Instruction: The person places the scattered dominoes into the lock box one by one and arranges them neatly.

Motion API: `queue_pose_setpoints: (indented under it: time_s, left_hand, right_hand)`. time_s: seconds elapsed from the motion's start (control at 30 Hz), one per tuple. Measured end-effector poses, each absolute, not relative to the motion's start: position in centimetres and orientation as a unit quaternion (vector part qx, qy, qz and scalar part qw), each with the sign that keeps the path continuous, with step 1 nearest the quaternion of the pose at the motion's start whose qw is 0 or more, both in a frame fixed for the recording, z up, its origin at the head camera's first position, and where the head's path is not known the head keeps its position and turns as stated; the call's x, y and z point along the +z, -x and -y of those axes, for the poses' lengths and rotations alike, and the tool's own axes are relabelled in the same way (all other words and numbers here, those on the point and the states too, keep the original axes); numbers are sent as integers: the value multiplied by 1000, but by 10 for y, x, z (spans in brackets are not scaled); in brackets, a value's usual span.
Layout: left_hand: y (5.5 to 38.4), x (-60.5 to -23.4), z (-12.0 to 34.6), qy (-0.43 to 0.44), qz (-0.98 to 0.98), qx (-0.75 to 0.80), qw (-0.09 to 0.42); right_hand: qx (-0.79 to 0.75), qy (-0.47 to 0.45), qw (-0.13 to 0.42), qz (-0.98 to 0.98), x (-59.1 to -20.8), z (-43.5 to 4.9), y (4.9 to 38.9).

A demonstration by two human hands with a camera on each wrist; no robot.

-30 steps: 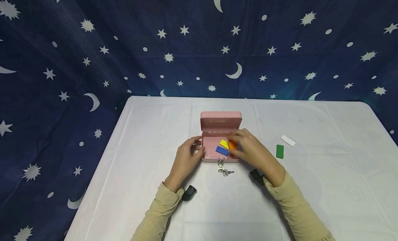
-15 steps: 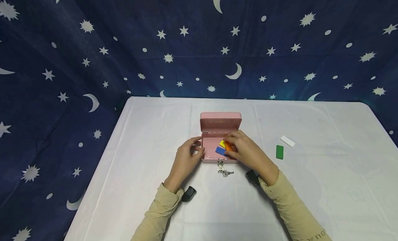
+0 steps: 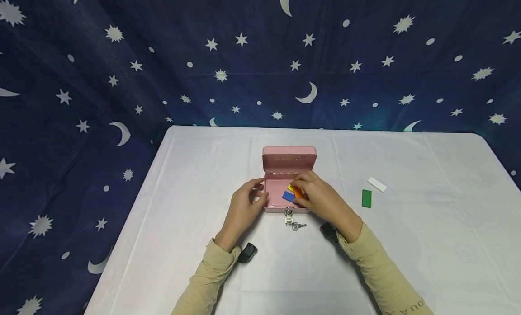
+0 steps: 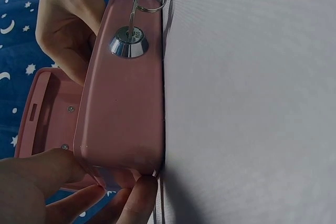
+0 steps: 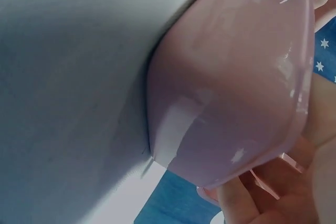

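A pink metal cash box stands on the table with its lid raised. My left hand grips the box's left wall, thumb at the rim and fingers along the outer side in the left wrist view. Inside the box, my right hand pinches an orange domino-like block. Under and beside it lie a blue block and a yellow block, both partly covered. The right wrist view shows the box's outer wall; the blocks are hidden there.
A key sits in the front lock, and a second key hangs from its ring onto the white tablecloth. Right of the box lie a green block and a white block. A starry curtain hangs behind.
My right hand has moved slightly left inside the box, carrying the orange block over toward the blue and yellow ones. The left hand stays at the box's left wall.
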State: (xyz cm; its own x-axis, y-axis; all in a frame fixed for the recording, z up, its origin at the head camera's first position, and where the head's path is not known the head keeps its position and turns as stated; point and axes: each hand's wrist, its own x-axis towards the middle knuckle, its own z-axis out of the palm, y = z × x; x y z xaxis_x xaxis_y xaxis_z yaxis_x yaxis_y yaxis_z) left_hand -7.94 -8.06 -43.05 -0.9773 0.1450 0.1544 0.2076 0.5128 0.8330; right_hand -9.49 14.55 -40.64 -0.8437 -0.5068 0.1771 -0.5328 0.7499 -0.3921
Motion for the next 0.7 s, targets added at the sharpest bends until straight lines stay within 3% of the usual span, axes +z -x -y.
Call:
queue_pose_setpoints:
  time_s: [0.7]
  left_hand:
    - [80,-430,79,91,871,-483,28]
  right_hand:
    - [221,-292,47,929,-404,-148,92]
